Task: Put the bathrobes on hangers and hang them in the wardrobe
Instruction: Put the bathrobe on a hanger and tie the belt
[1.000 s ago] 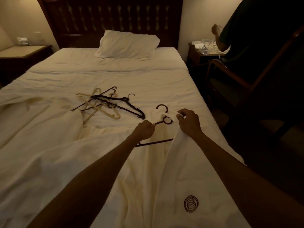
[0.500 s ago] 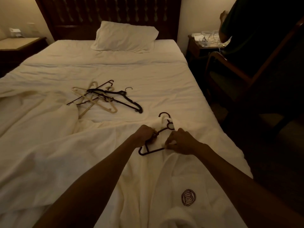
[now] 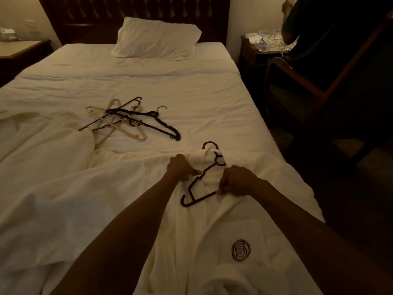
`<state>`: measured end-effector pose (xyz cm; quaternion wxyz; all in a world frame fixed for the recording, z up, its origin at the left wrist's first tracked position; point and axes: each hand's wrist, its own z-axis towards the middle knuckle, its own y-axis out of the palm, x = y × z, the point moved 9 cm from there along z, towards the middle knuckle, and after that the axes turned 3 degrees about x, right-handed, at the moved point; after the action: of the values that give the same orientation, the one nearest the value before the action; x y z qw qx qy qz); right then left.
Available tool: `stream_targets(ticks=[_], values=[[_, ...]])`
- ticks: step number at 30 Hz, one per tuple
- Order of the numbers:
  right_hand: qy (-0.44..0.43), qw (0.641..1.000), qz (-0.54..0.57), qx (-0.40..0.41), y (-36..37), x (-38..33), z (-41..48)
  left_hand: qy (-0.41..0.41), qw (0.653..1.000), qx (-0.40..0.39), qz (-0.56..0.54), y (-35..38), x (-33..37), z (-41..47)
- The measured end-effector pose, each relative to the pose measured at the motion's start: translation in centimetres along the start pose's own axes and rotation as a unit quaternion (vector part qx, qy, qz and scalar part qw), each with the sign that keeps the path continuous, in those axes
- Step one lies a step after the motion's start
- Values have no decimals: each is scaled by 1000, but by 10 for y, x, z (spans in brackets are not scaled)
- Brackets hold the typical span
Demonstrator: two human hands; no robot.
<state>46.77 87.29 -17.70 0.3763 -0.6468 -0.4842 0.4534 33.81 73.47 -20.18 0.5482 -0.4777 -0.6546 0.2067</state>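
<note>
On the near edge of the bed point(image 3: 191, 92), left hand point(image 3: 181, 167) and right hand point(image 3: 238, 182) both pinch the bathrobe point(image 3: 212, 231) around a half-covered dark hanger point(image 3: 200, 184), so I'd say nothing's hung yet, with the spare hangers point(image 3: 127, 120) lying nearby.

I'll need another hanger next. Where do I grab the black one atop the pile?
Grip the black hanger by the shoulder arm pointing right, coming from the near right. That arm juts clear of the pile onto bare sheet, while the other tangles with the cream hangers.
</note>
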Motion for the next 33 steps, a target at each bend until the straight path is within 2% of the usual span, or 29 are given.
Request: stream_targets(ticks=[5,7,9,12,18,20,22,25,28,29,33], values=[[10,1000,7,2,-2,2,-4,62,989,35,129,-2,0,6],[13,1000,11,10,-4,3,-5,66,989,33,131,-8,-4,8],[20,999,32,19,-6,5,-6,66,995,21,69,-21,-11,4],[23,997,63,25,-8,5,-6,8,992,-7,-125,-46,-41,-4],[9,997,50,60,-13,-6,-7,6,968,-155,-199,-69,-53,-25],[12,996,44,80,-20,-13,-5,13,955,-176,-238,-73,-38,-30],[29,993,44,110,-29,-22,3,38,952,-174,-250,-79,-16,-33],[50,980,123,149,-40,-44,19,72,956,-153,-240,-89,14,-34],[-1,964,222,144,-44,-60,28,86,973,-133,-165,-94,22,-31],[1,962,226,155,-48,-54,25,94,978,-126,-141,-95,20,-27],[109,927,247,260,-62,22,6,117,986,-52,-103,-88,15,-11]])
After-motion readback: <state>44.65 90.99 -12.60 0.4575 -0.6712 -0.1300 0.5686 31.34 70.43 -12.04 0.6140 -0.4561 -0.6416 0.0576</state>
